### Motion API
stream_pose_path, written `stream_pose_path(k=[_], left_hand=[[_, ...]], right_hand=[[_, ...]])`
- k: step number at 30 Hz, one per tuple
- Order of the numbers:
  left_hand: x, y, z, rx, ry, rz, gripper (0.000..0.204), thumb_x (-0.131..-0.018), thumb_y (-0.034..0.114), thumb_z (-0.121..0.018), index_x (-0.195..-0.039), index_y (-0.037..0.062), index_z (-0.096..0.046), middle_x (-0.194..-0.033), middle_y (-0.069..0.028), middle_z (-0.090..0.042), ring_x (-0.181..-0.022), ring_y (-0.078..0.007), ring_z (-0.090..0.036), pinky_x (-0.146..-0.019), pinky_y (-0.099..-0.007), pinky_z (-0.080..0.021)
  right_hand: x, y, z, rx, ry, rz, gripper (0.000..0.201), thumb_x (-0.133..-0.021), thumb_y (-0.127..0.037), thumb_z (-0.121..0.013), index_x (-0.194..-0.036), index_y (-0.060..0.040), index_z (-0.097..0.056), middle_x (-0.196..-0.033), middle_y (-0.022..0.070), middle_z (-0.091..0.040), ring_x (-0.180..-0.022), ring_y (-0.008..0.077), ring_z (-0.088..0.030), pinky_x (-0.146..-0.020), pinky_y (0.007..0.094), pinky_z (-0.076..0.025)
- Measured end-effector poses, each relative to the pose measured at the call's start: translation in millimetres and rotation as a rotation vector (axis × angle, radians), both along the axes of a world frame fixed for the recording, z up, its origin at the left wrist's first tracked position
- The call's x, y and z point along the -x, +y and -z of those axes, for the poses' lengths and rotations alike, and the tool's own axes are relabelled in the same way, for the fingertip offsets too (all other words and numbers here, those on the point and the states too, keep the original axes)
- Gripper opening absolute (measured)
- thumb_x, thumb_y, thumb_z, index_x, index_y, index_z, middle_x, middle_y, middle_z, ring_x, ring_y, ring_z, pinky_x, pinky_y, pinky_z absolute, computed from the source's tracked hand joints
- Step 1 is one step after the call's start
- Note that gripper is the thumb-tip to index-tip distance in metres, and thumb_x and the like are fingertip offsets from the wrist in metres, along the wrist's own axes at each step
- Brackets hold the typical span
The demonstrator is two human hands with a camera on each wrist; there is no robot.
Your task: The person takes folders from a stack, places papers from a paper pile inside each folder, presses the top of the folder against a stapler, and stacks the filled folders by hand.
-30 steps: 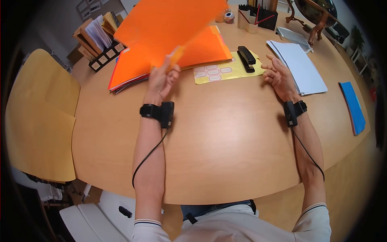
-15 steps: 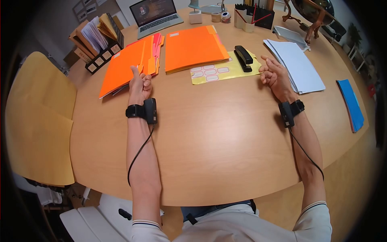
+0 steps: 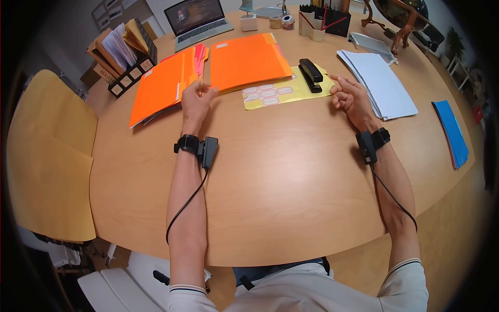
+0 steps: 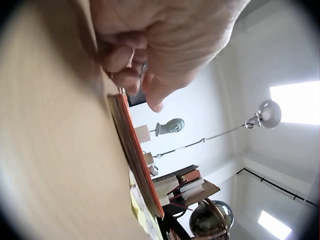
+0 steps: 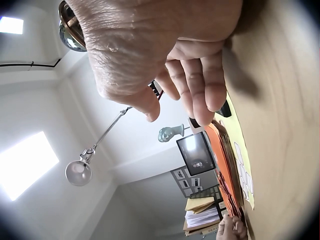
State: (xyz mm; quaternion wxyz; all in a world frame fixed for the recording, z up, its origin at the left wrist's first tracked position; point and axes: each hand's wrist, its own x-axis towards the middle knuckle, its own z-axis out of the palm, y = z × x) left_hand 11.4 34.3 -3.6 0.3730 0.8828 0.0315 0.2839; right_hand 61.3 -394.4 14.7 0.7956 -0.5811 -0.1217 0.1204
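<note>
My left hand (image 3: 196, 106) is at the near edge of two orange folder piles, fingers loosely bent and nothing visible in them. The left pile (image 3: 161, 86) lies slanted with red folders showing beside its tabs; the right pile (image 3: 247, 62) is neater. In the left wrist view the fingers (image 4: 125, 77) are by the near end of the stack (image 4: 137, 155); contact is unclear. My right hand (image 3: 353, 101), relaxed and empty, rests beside the black stapler (image 3: 311, 75), which stands on a yellow envelope (image 3: 270, 99) with labels.
White papers (image 3: 382, 88) lie right of my right hand, blue folders (image 3: 451, 134) at the far right edge. Behind stand a laptop (image 3: 200, 28), a pen holder (image 3: 312, 30) and a globe stand (image 3: 403, 31). A file rack (image 3: 125, 78) is at the back left.
The orange folder that my left hand held up is out of it, and orange folders lie on the left pile. Since then that hand has moved right, toward the right pile. My right hand has barely moved.
</note>
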Motion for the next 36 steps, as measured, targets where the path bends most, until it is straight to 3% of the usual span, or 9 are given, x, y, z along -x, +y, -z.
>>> stream_pose_path(k=[1, 3, 6, 13, 18, 21, 25, 30, 36], left_hand=[[-2, -5, 4, -0.001, -0.001, 0.005, 0.023, -0.095, 0.021, -0.072, -0.107, 0.0012, -0.067, -0.087, -0.0092, -0.068, -0.069, -0.0148, -0.062, -0.063, -0.0273, -0.052], [6, -24, -6, -0.043, -0.034, -0.002, 0.038, -0.087, 0.01, -0.078, -0.122, 0.0017, -0.068, -0.105, -0.0117, -0.069, -0.097, -0.0228, -0.067, -0.086, -0.0339, -0.053], [1, -15, 6, -0.204, 0.048, 0.012, 0.037, -0.085, 0.009, -0.078, -0.12, 0.0012, -0.07, -0.117, -0.0158, -0.066, -0.104, -0.0283, -0.066, -0.092, -0.0358, -0.054], [-4, 0, 18, -0.234, 0.004, -0.071, 0.031, -0.084, 0.007, -0.077, -0.115, 0.0024, -0.074, -0.112, -0.0182, -0.069, -0.096, -0.0279, -0.067, -0.086, -0.0373, -0.053], [18, -22, -20, 0.53, 0.131, -0.061, 0.026, -0.093, 0.012, -0.073, -0.116, -0.0002, -0.073, -0.101, -0.0067, -0.073, -0.073, -0.0161, -0.068, -0.073, -0.0286, -0.058], [20, -22, -23, 0.871, 0.012, 0.13, 0.027, -0.093, 0.013, -0.073, -0.118, 0.0015, -0.07, -0.101, -0.0057, -0.072, -0.082, -0.0149, -0.07, -0.076, -0.027, -0.06], [19, -28, -27, 1.078, -0.053, 0.117, 0.027, -0.093, 0.01, -0.073, -0.119, 0.0028, -0.066, -0.105, -0.0051, -0.069, -0.095, -0.0161, -0.072, -0.079, -0.0255, -0.061], [22, -38, -30, 1.247, -0.053, 0.397, 0.045, -0.094, 0.001, -0.07, -0.136, 0.0025, -0.053, -0.112, -0.0064, -0.068, -0.099, -0.0162, -0.07, -0.079, -0.0232, -0.061], [32, -52, -34, 0.792, 0.447, 0.673, 0.066, -0.086, 0.004, -0.078, -0.144, -0.001, -0.046, -0.102, -0.0048, -0.074, -0.087, -0.0133, -0.073, -0.072, -0.0201, -0.058]], right_hand=[[0, -1, 0, 0.001, 0.007, -0.002, 0.05, -0.102, -0.029, -0.063, -0.134, 0.0083, -0.053, -0.088, 0.0074, -0.065, -0.067, 0.0118, -0.062, -0.059, 0.0221, -0.051], [0, -1, 2, -0.002, 0.004, -0.001, 0.05, -0.102, -0.028, -0.063, -0.133, 0.0088, -0.053, -0.088, 0.0073, -0.065, -0.067, 0.0117, -0.062, -0.059, 0.0219, -0.051], [-2, -1, 2, -0.001, 0.003, -0.002, 0.05, -0.102, -0.028, -0.063, -0.133, 0.0096, -0.053, -0.088, 0.0074, -0.064, -0.067, 0.0116, -0.062, -0.059, 0.0215, -0.051], [-2, -1, 3, 0.007, 0.001, 0.002, 0.048, -0.1, -0.027, -0.065, -0.129, 0.009, -0.056, -0.087, 0.0076, -0.065, -0.065, 0.0115, -0.062, -0.057, 0.0211, -0.05], [0, 0, 3, 0.004, 0.015, 0.013, 0.043, -0.099, -0.027, -0.067, -0.125, 0.0072, -0.059, -0.086, 0.0071, -0.065, -0.064, 0.0116, -0.062, -0.056, 0.0213, -0.05], [-1, 0, 3, 0.007, 0.024, 0.009, 0.04, -0.099, -0.027, -0.067, -0.122, 0.0053, -0.06, -0.085, 0.0068, -0.065, -0.064, 0.0119, -0.063, -0.056, 0.0219, -0.05], [3, 1, 0, 0.028, 0.023, 0.008, 0.038, -0.098, -0.028, -0.068, -0.12, 0.0034, -0.062, -0.085, 0.0063, -0.065, -0.064, 0.0127, -0.063, -0.056, 0.023, -0.05], [2, 2, 1, 0.047, 0.021, -0.012, 0.043, -0.1, -0.035, -0.066, -0.118, 0.0034, -0.061, -0.086, 0.0075, -0.068, -0.066, 0.0137, -0.066, -0.059, 0.0236, -0.052], [0, 5, 2, -0.067, 0.045, -0.036, 0.057, -0.103, -0.048, -0.058, -0.125, 0.005, -0.056, -0.093, 0.0103, -0.07, -0.079, 0.0149, -0.07, -0.073, 0.0264, -0.057]])
